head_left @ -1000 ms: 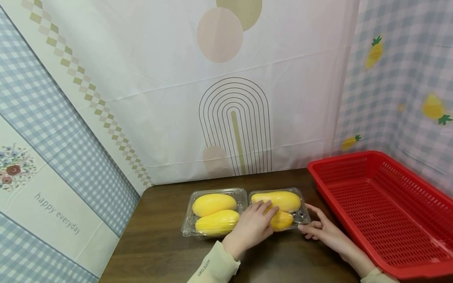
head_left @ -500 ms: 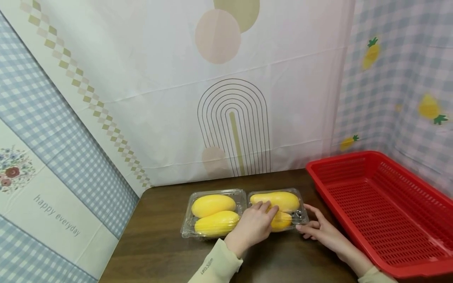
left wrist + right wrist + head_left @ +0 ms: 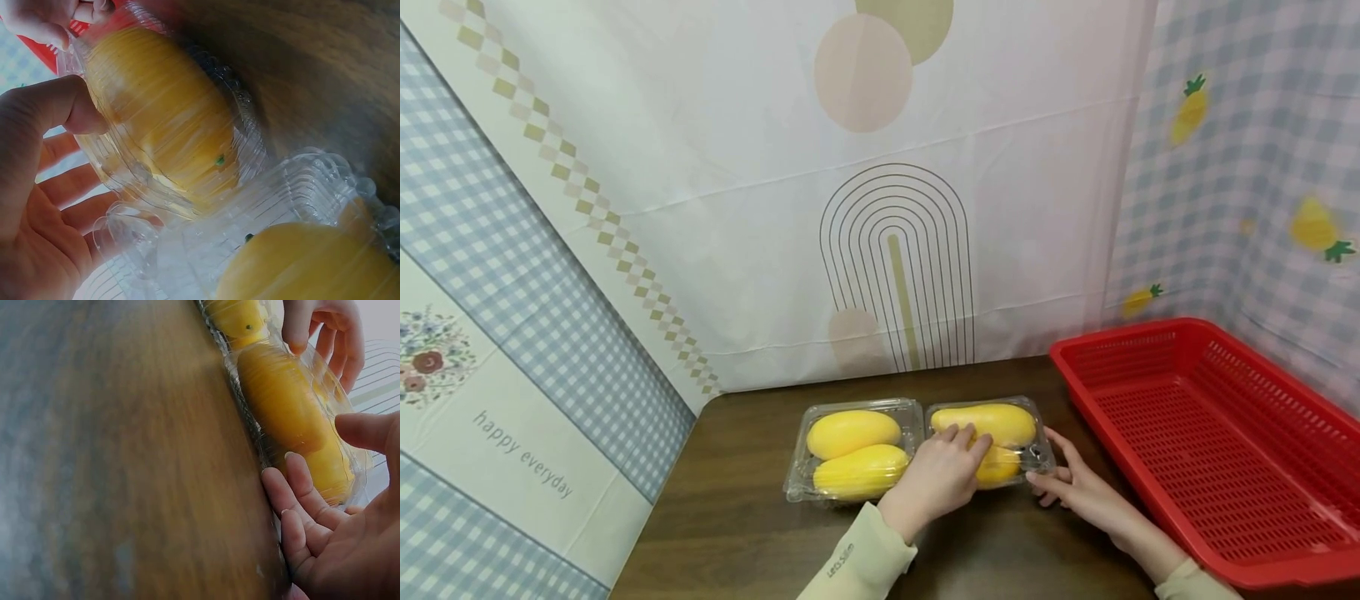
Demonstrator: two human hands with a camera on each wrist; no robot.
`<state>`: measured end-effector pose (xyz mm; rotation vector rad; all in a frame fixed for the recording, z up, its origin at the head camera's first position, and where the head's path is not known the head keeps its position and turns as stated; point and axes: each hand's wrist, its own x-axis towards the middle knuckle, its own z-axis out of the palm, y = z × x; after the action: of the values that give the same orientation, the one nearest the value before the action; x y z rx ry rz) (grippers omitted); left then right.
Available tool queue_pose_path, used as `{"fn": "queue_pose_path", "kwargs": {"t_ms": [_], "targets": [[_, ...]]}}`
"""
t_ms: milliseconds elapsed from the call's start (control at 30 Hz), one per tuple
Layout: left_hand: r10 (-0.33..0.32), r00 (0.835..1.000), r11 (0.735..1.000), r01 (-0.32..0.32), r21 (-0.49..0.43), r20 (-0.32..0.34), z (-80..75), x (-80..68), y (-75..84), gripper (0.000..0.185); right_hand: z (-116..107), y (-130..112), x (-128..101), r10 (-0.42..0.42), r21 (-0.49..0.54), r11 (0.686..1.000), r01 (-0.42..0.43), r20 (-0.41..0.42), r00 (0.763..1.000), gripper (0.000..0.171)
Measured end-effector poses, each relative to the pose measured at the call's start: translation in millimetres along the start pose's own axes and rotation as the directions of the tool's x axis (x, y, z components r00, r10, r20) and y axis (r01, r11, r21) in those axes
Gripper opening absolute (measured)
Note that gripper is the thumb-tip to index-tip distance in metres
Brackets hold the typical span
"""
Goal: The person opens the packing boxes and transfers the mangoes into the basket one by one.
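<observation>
Two clear plastic clamshell boxes sit side by side on the brown table. Two yellow mango-shaped fruits (image 3: 854, 433) lie in the left box (image 3: 797, 467). The right box (image 3: 1033, 417) also holds two, an upper yellow fruit (image 3: 1000, 423) and a lower fruit (image 3: 998, 467) partly hidden by a hand. My left hand (image 3: 942, 471) rests over the right box, its fingers extended across the lid and its thumb (image 3: 87, 112) against the plastic edge. At that box's right end, my right hand (image 3: 1086, 492) touches the side with relaxed fingers (image 3: 299, 478), its thumb near the lid.
A red perforated plastic basket (image 3: 1225, 467) stands on the right of the table (image 3: 715, 517), close to my right forearm. A white patterned cloth (image 3: 760, 275) hangs behind, with checked cloth at both sides.
The boxes and fruit stay in place. My left hand barely moves; my right hand's fingers shift very slightly along the right box's end.
</observation>
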<state>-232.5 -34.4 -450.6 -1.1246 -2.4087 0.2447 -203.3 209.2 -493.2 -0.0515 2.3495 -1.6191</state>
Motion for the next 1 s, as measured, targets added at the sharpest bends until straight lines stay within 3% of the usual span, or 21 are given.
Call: {"fn": "queue_pose_path", "kwargs": {"t_ms": [500, 867, 1000], "targets": [[-0.001, 1.000, 1.000, 0.001, -0.001, -0.007, 1.1, 2.8, -0.2, 0.047, 6.1, -6.1, 1.3, 0.021, 0.039, 0.999, -0.018, -0.059, 0.998, 0.071], [-0.032, 0.999, 0.998, 0.034, -0.045, 0.041, 1.9, 4.3, -3.0, 0.046, 6.9, -5.6, 4.1, 0.016, 0.023, 1.000, -0.014, -0.086, 0.996, 0.065], [-0.026, 0.999, 0.998, 0.028, -0.051, 0.045, 0.9, 4.3, -3.7, 0.044, 4.4, -4.4, 2.5, 0.039, 0.033, 0.999, -0.036, -0.091, 0.995, 0.051]]}}
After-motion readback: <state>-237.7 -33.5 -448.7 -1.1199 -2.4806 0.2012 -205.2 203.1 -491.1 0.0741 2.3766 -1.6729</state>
